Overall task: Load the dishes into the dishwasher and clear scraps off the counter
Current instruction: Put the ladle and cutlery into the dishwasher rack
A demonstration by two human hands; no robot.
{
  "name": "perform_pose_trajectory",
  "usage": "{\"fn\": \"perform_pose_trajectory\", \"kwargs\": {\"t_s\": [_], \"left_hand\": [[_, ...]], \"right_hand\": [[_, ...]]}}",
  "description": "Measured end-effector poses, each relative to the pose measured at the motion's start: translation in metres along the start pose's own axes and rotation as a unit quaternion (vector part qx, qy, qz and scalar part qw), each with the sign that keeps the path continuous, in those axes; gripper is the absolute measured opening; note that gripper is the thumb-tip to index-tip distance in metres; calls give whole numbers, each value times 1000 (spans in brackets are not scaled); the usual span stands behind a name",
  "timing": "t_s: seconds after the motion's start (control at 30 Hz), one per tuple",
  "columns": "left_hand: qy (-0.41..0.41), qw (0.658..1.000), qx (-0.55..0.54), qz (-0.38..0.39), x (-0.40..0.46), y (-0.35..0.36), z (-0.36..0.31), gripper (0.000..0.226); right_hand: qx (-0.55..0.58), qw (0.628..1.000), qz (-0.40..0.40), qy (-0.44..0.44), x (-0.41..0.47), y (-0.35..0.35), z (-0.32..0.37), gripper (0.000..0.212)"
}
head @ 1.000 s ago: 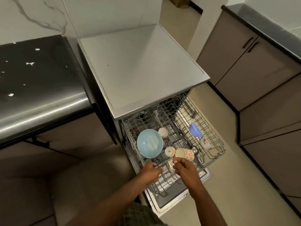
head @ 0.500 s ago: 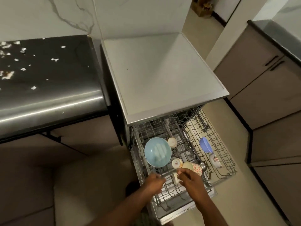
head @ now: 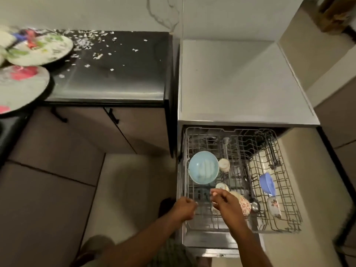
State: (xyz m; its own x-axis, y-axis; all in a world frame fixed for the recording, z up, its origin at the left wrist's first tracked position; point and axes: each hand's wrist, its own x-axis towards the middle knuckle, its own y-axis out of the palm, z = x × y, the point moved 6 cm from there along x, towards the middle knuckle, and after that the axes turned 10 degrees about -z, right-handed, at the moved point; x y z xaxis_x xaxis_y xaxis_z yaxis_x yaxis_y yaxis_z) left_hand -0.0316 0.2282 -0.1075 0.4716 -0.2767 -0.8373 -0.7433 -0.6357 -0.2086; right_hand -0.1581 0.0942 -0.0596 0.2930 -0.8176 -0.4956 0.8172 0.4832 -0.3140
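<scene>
The dishwasher's wire rack [head: 280, 227] is pulled out and holds a light blue bowl [head: 203, 167], a white cup [head: 224, 164], a small cup [head: 222, 186], a floral cup [head: 245, 205], a metal ladle [head: 254, 206], a purple bowl [head: 266, 184] and a floral dish [head: 274, 207]. My left hand [head: 184, 208] hovers at the rack's front left corner, curled into a fist with nothing in it. Over the rack's front, my right hand [head: 225, 204] has loosely bent fingers and holds nothing I can see. White scraps [head: 84, 42] litter the black counter [head: 119, 83].
Two patterned plates [head: 38, 49] [head: 21, 87] with food remains lie at the counter's left end, blurred. The dishwasher's grey top [head: 240, 83] stands to the right of the counter. Cabinet fronts [head: 86, 132] sit below the counter, and beige floor [head: 125, 189] lies left of the rack.
Both hands have let go of the rack's front and lifted slightly. The view has swung left, bringing the plates and more scraps into sight.
</scene>
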Motion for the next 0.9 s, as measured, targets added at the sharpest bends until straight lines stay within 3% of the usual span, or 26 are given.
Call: {"fn": "perform_pose_trajectory", "kwargs": {"t_s": [0.07,0.23,0.43,0.63,0.77,0.9], "left_hand": [[-29,999,-25,-11,-5,7,23,12],[-76,995,-21,-55,28,34,98,51],[-114,988,-75,-76,1,52,79,48],[-187,963,-177,-80,28,59,78,36],[-201,951,-216,-91,33,62,74,41],[-193,953,-185,-143,47,54,79,45]], "right_hand": [[16,1000,9,17,-4,-5,-12,17],[29,997,20,74,-9,-28,-49,14],[86,975,-53,196,11,-63,-94,15],[137,925,-166,313,14,-99,-135,3],[218,882,-157,387,15,-90,-166,39],[235,866,-169,409,22,-77,-179,38]]}}
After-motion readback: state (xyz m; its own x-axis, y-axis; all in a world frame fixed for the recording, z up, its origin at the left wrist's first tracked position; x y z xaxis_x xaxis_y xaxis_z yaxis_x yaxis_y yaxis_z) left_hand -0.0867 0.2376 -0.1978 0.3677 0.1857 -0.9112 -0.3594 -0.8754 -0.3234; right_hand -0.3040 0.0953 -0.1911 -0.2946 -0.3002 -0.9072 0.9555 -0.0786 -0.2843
